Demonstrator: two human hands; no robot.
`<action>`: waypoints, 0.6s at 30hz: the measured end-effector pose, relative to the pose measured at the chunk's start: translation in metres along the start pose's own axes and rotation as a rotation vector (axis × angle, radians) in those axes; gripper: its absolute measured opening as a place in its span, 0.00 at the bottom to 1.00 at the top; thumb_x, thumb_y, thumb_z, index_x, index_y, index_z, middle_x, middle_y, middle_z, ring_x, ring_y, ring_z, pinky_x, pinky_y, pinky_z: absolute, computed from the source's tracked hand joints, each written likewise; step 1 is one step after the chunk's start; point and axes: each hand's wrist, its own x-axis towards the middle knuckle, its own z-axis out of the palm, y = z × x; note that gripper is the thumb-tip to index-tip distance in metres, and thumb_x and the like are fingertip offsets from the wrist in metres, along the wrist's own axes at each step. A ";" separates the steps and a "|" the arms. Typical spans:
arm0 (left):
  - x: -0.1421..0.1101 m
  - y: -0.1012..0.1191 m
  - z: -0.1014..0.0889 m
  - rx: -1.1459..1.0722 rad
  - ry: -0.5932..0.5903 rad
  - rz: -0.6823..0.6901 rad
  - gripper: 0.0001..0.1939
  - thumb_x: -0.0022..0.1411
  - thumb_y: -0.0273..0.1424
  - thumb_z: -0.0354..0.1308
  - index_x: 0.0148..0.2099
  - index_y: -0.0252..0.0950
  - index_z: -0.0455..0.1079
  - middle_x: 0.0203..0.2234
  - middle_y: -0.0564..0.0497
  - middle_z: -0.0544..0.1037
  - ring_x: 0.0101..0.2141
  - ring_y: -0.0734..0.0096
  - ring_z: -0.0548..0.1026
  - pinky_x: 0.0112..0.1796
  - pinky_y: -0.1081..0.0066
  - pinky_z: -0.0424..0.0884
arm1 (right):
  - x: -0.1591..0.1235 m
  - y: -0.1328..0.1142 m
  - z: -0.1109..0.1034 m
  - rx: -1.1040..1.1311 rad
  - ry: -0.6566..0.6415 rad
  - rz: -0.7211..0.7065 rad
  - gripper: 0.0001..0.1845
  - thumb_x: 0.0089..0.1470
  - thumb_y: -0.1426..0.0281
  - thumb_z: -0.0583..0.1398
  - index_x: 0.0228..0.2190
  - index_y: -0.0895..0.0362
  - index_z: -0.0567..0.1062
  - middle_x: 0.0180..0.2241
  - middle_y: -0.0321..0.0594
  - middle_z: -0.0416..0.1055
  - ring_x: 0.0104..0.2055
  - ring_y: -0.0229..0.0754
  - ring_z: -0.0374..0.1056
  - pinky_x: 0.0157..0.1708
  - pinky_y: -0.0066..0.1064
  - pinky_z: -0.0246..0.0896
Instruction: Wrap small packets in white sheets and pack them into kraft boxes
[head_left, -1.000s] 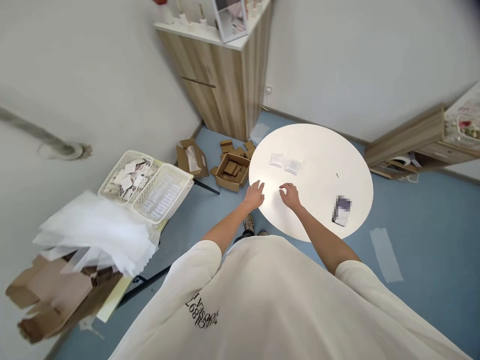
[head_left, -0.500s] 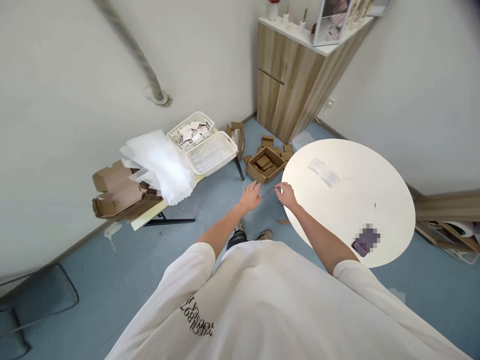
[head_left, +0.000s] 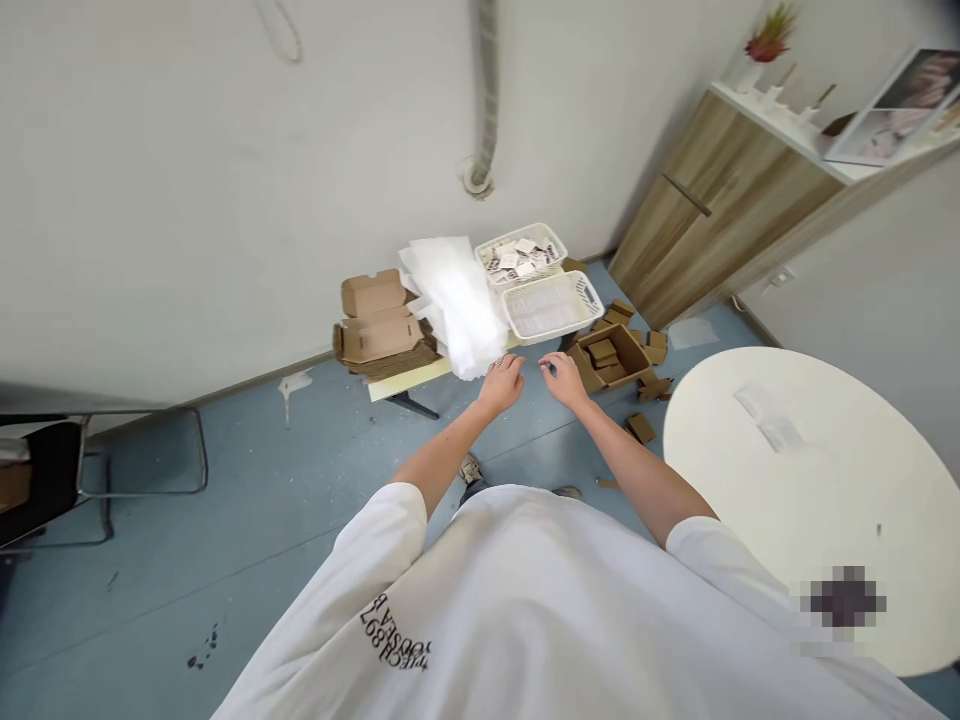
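My left hand is in mid-air just in front of the stack of white foam sheets, with loosely bent fingers and nothing visible in it. A small gap away, my right hand hangs with thumb and fingers apart, and I see nothing in it either. Beyond the hands, a white basket with clear plastic packets stands on the low table. Behind it is another white basket full of small printed cards. Left of the foam sheets lies a stack of flattened brown cardboard boxes.
On the floor at the right, an open cardboard box holds small brown boxes, with more scattered round it. A round white table carries clear packets and a blurred-out object. A wooden cabinet and a metal-framed chair stand farther off.
My view and body have turned left, so the low table now lies straight ahead and the round table has shifted right. Both hands have swung from beside the round table toward the foam sheets.
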 end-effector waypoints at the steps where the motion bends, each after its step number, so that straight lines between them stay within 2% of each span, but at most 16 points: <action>1: -0.008 -0.023 -0.012 0.005 0.017 -0.031 0.21 0.74 0.29 0.44 0.65 0.39 0.62 0.61 0.41 0.69 0.61 0.54 0.67 0.59 0.56 0.64 | 0.013 -0.020 0.016 0.007 -0.004 -0.032 0.15 0.64 0.67 0.54 0.45 0.52 0.79 0.50 0.47 0.74 0.55 0.54 0.67 0.59 0.47 0.60; 6: -0.044 -0.139 -0.065 0.061 0.090 -0.190 0.16 0.73 0.30 0.47 0.60 0.39 0.65 0.55 0.40 0.71 0.56 0.52 0.69 0.57 0.56 0.65 | 0.065 -0.110 0.096 0.006 -0.077 -0.147 0.14 0.63 0.70 0.55 0.45 0.52 0.79 0.51 0.45 0.75 0.56 0.53 0.67 0.60 0.46 0.60; 10: -0.062 -0.218 -0.089 0.093 0.087 -0.249 0.17 0.71 0.28 0.48 0.60 0.39 0.65 0.57 0.39 0.70 0.58 0.50 0.68 0.58 0.55 0.65 | 0.095 -0.163 0.151 -0.048 -0.204 -0.236 0.16 0.63 0.70 0.55 0.48 0.52 0.79 0.55 0.44 0.74 0.58 0.54 0.67 0.60 0.47 0.61; 14: -0.067 -0.274 -0.100 0.105 0.049 -0.281 0.20 0.71 0.27 0.47 0.62 0.37 0.65 0.65 0.38 0.65 0.62 0.50 0.66 0.60 0.54 0.63 | 0.125 -0.202 0.198 -0.144 -0.353 -0.362 0.19 0.63 0.69 0.56 0.54 0.51 0.77 0.59 0.44 0.72 0.60 0.54 0.66 0.61 0.49 0.60; 18: -0.066 -0.310 -0.102 0.107 -0.053 -0.272 0.19 0.70 0.28 0.51 0.61 0.35 0.67 0.66 0.37 0.65 0.66 0.51 0.62 0.66 0.53 0.57 | 0.153 -0.222 0.234 -0.268 -0.489 -0.446 0.20 0.64 0.71 0.56 0.55 0.55 0.76 0.59 0.48 0.71 0.60 0.55 0.66 0.60 0.49 0.61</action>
